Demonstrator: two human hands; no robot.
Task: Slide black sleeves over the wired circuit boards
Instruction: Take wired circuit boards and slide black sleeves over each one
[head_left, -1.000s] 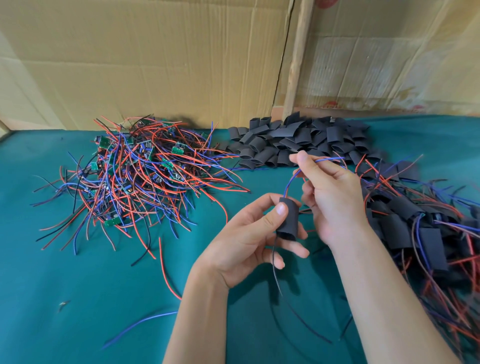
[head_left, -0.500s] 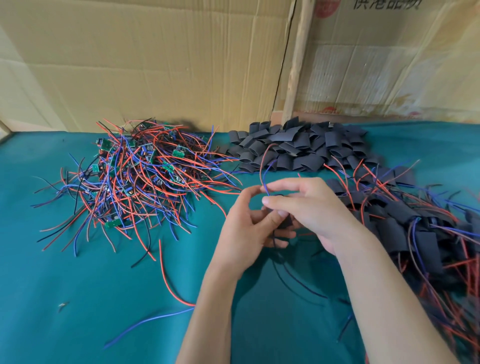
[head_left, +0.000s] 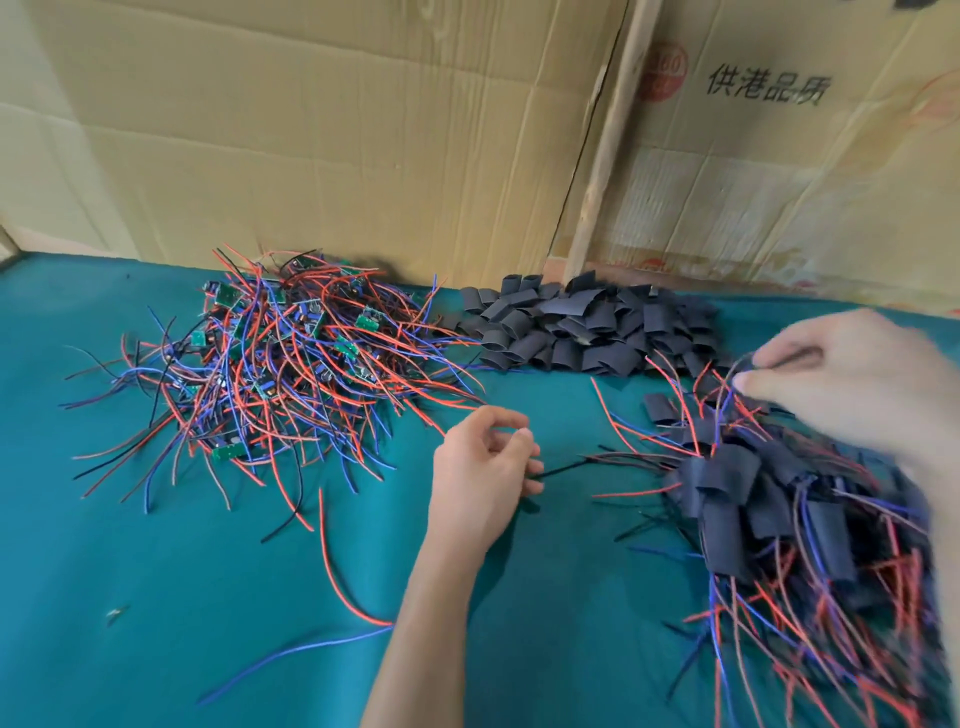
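Heaped black sleeves (head_left: 582, 327), flattened tubes

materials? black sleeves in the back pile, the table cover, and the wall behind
Sleeves: thin matte black tubing, probably heat-shrink plastic; they lie flattened and creased, with open ends showing.
Table cover: teal cloth, likely felt or baize; no sheen, soft shadows.
Wall: brown corrugated cardboard; fold creases, dents, printed characters on the right panel.
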